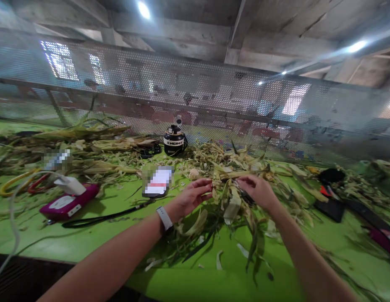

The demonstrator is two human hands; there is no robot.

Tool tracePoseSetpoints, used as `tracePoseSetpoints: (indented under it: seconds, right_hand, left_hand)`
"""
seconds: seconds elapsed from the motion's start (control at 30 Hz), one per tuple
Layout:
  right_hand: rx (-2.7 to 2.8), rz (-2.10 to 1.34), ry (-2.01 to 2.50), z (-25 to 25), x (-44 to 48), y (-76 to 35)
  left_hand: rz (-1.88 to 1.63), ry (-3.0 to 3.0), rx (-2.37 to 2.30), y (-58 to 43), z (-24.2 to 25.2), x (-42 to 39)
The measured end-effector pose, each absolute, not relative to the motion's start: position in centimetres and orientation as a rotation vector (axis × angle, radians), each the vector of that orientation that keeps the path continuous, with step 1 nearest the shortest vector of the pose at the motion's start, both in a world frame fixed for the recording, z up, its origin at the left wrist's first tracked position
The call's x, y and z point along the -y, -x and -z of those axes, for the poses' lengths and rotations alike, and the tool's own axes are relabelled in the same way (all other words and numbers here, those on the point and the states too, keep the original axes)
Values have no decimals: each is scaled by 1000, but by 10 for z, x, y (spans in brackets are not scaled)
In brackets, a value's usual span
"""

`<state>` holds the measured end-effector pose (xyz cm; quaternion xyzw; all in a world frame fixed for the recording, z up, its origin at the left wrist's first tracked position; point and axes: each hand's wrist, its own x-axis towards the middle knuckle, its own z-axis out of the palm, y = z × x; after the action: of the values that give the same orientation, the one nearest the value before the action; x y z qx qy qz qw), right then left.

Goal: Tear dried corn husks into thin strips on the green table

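Observation:
In the head view, my left hand point(193, 197), with a pale band on its wrist, reaches to the near side of a pile of dry corn husks point(232, 205). Its fingers are slightly apart, and their tips touch or nearly touch a crumpled yellowish strip. Over the right side of the same pile is my right hand point(256, 191), fingers bent and closed round part of the dry leaves. What exactly lies under those fingertips is partly hidden. Loose husk strips hang toward the table's front edge.
A phone with a lit screen point(158, 181) and its black strap lie left of my hands. Farther left sits a purple power strip point(70, 202) with a white charger and cable. A black "ENERGY" bottle point(174, 140) stands behind, before a perforated metal screen point(195, 90). Dark items point(330, 205) lie right.

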<state>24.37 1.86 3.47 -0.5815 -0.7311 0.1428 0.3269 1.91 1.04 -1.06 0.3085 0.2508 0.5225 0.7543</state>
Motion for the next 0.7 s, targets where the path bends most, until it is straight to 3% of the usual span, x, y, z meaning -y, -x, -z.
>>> tracePoseSetpoints:
  seconds: [0.13,0.3,0.7]
  right_hand:
    - [1878,-829,1154,-29,-3,-209]
    - [1777,-838,1105,-18,0,-198]
    - [1714,-961,1192,-21,2,-196]
  left_hand:
    - [-1045,-767,-524,-21,11,-5]
    - [-976,-855,-577,-24,7,2]
    - [-1270,-1387,-713,-35,9,6]
